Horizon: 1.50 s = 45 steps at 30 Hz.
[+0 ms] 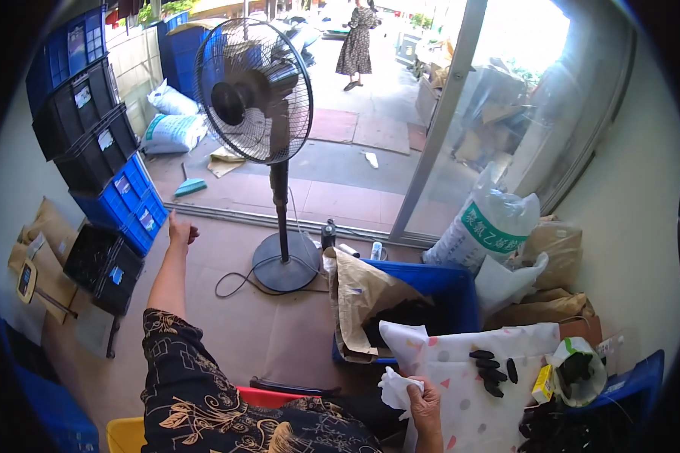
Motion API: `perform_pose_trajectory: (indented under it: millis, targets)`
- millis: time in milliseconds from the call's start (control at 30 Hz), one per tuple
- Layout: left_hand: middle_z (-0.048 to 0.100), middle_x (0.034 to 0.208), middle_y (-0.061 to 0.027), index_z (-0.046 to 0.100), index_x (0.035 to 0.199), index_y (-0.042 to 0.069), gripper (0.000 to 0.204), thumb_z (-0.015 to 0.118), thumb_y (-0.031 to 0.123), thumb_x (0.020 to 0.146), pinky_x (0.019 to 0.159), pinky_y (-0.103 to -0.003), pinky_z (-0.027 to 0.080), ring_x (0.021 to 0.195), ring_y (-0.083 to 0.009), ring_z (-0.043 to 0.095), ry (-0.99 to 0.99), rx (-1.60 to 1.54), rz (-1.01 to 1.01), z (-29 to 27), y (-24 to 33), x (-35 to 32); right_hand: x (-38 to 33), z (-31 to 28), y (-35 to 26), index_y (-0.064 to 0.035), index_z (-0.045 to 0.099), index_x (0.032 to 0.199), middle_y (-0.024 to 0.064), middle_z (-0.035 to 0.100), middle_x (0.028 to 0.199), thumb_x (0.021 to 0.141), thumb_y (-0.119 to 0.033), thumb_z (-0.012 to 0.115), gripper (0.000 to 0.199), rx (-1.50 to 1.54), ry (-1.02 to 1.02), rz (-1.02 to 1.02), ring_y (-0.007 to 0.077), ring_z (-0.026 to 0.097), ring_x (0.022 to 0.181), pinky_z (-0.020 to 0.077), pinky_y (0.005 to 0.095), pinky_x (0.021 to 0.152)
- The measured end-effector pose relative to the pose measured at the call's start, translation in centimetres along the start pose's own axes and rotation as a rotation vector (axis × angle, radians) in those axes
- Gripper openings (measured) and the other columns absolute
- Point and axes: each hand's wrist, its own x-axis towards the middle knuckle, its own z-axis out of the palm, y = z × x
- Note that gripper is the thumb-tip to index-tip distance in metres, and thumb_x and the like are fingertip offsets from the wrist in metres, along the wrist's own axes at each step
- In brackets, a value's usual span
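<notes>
- The left hand [180, 229] is stretched out far to the left, up in the air above the floor. Its fingers look loosely bent, and it holds nothing.
- That hand is near a stack of blue and black crates [102, 143] that leans against the left wall. It does not touch them.
- The right hand [426, 401] is near, at the bottom of the view. Its fingers are closed tight around a bunch of white cloth [395, 389].
- That cloth is the near left corner of a white sheet with small coloured shapes [461, 377], which spreads out to the right of the hand.
- A few small black pieces [493, 369] lie on the sheet, just right of the hand but not touching it.
- Just behind the sheet is a blue bin [449, 291] with a brown paper bag [359, 298] hanging over its left side. Dark stuff shows inside it.
- A tall black standing fan [255, 98] is in the middle, farther away, with its cord [234, 283] curled on the floor.
- A big clear sack with green print [487, 226] stands to the right, by the glass door.
- Far away outside, a person in a long dress [357, 41] walks on the pavement.
</notes>
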Motion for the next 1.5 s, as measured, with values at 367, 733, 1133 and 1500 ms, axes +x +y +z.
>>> perform_pose_trajectory:
  millis: [367, 733, 1133, 1500]
  targets:
    - [0.058, 0.06, -0.0104, 0.035, 0.134, 0.016, 0.057, 0.046, 0.004, 0.08, 0.031, -0.028, 0.038, 0.042, -0.0188, 0.056, -0.122, 0.118, 0.069, 3.2, 0.0, 1.1, -0.3, 0.8, 0.0, -0.0028, 0.063, 0.094, 0.0005, 0.063, 0.079, 0.089, -0.013, 0.061, 0.012, 0.025, -0.065, 0.018, 0.0054, 0.055, 0.071, 0.0457, 0.0209, 0.063]
    - [0.053, 0.124, -0.0091, 0.043, 0.13, 0.001, 0.064, 0.06, 0.044, 0.085, 0.076, -0.03, 0.047, 0.113, -0.0178, 0.052, -1.857, 0.524, 0.003, 17.2, 4.1, -34.2, -2.0, 0.0, -1.0, -0.0019, 0.063, 0.093, 0.0021, 0.062, 0.076, 0.087, -0.009, 0.062, 0.01, -0.038, 0.064, 0.07, 0.0068, 0.056, 0.067, 0.0457, 0.0204, 0.061]
    - [0.036, 0.131, -0.0123, 0.03, 0.135, 0.003, 0.076, 0.072, 0.026, 0.077, 0.095, -0.034, 0.038, 0.119, -0.0199, 0.037, -2.193, 0.01, 0.403, 18.9, -1.0, -47.6, -3.3, 0.0, 0.7, -0.0026, 0.063, 0.097, 0.0051, 0.064, 0.077, 0.083, -0.012, 0.066, 0.017, -0.114, 0.201, -0.067, 0.0096, 0.058, 0.07, 0.0476, 0.0253, 0.064]
    - [0.053, 0.101, 0.0001, 0.049, 0.112, 0.003, 0.046, 0.076, 0.013, 0.076, 0.081, -0.023, 0.042, 0.095, -0.0072, 0.049, -2.407, 0.043, -0.27, 22.9, 2.6, -51.2, -4.0, -2.6, -4.0, -0.0035, 0.06, 0.095, -0.0028, 0.058, 0.084, 0.087, -0.009, 0.061, 0.009, 0.009, 0.266, 0.01, 0.0021, 0.051, 0.079, 0.0425, 0.0181, 0.069]
